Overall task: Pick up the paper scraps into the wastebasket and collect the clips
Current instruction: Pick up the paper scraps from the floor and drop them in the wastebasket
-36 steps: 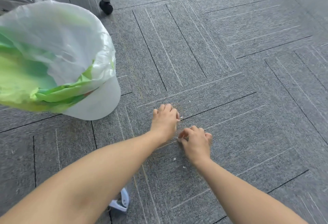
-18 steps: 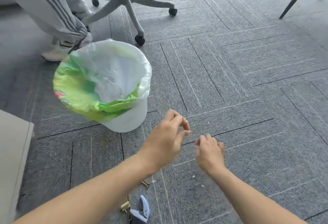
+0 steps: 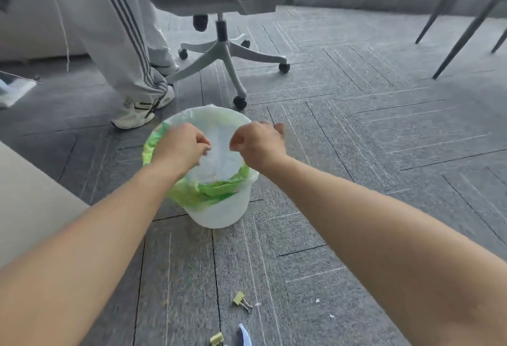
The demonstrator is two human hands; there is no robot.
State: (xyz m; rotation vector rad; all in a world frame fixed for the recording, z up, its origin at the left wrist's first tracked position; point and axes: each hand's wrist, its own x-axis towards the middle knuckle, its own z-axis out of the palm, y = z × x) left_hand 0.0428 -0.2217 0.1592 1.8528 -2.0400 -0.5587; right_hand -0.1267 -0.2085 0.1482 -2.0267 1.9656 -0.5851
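Both my hands had risen from the carpet (image 3: 356, 131) to hang over the wastebasket (image 3: 219, 216), left hand (image 3: 179, 147) and right hand (image 3: 259, 144) each with fingertips pressed together; whether they pinched scraps, I could not tell. White scraps (image 3: 317, 300) and a yellow clip (image 3: 241, 300) lay nearer me.

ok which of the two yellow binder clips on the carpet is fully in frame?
The upper yellow binder clip, with its wire handles showing, nearer the wastebasket. The other clip is cut off by the bottom edge.
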